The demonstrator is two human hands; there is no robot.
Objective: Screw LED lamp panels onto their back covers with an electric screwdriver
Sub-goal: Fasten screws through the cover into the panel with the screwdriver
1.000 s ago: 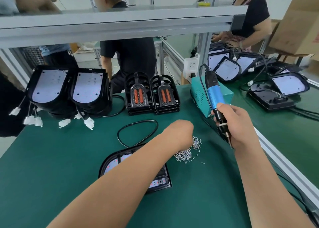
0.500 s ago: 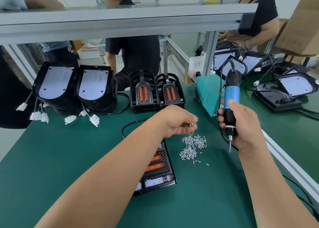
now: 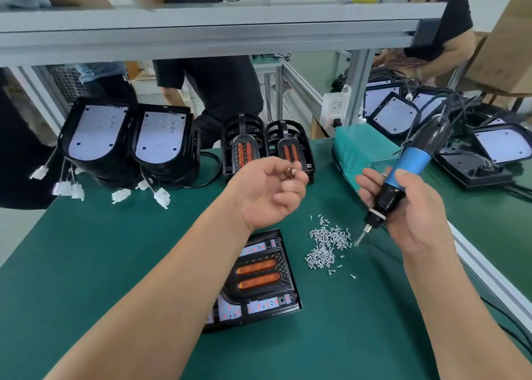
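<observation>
Lamp panel [image 3: 259,279] with two orange strips: lies flat on green table [image 3: 86,264], partly hidden under left forearm. Left hand [image 3: 270,192]: held above the panel, palm up, pinches a small screw [image 3: 291,171] between thumb and fingertips. Right hand [image 3: 414,209]: grips blue and black screwdriver [image 3: 408,163], tilted, bit pointing down-left over heap of loose screws [image 3: 328,244] just right of the panel. Stacked lamps [image 3: 129,146] stand at far side.

I'm looking at a factory assembly line: a green-matted tabletop [image 3: 86,264] under an aluminium frame rail [image 3: 201,34], stacked lamp housings [image 3: 129,143] along its far edge, a loose screw pile [image 3: 328,244], and other workers [image 3: 213,91] at adjoining benches.
</observation>
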